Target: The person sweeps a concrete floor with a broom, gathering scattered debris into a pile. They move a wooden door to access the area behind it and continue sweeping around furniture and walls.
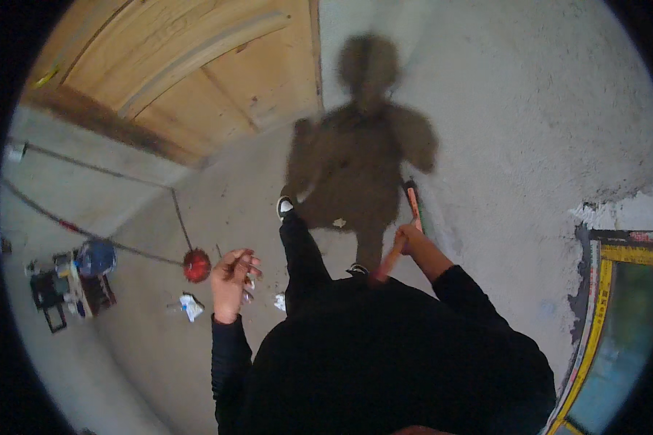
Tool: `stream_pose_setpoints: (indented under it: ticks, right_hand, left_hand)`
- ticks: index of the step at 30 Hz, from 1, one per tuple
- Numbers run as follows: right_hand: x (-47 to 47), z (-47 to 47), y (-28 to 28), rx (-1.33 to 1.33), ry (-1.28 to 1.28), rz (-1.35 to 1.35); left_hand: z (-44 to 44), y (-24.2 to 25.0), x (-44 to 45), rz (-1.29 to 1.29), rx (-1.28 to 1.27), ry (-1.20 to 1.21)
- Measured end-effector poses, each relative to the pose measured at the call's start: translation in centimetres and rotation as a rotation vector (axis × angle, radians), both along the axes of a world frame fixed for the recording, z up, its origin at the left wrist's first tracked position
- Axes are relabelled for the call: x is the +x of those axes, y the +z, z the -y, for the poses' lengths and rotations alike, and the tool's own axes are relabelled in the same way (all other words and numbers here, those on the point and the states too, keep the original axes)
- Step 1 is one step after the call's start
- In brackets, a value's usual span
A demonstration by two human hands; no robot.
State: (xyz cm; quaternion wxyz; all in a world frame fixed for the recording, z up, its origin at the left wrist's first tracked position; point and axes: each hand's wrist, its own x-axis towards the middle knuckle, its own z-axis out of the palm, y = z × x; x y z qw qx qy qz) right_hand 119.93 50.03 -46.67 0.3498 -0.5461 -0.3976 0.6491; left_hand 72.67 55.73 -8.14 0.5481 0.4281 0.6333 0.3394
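Note:
My left hand is raised at the left of my body, fingers loosely curled; whether something small and clear is between or behind them cannot be told. In my right hand, at the right of my body, is the reddish handle of a tool, blurred at its lower end. A long orange and dark object shows just above that hand, against the wall; whether it is part of the same tool is unclear. A round red object with a cord lies left of my left hand.
A wooden door stands at the upper left. Cables run to the red object. A blue container and assorted items are at far left. White scraps lie on the floor. A window frame with yellow tape is at right.

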Motion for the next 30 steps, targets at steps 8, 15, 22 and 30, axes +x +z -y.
stream_pose_setpoints:
  ticks: [8, 15, 22, 30]
  right_hand:
    - [1.4, -0.3, 18.2, -0.958, -0.822, -1.209]
    - [-9.9, -7.7, 12.0, -0.822, -0.494, 0.209]
    - [-13.2, -2.0, 19.3, -0.853, -0.630, -0.109]
    - [-13.7, -7.0, 14.5, -0.657, -0.525, 0.253]
  left_hand:
    - [-25.4, -7.7, -20.3, -0.191, 0.350, 0.254]
    - [-45.7, 2.7, -37.7, -1.022, 0.959, 0.520]
    - [-55.8, 8.6, -43.2, -1.091, 1.252, 0.548]
    - [-56.3, 6.2, -46.0, -1.628, 1.423, 0.994]
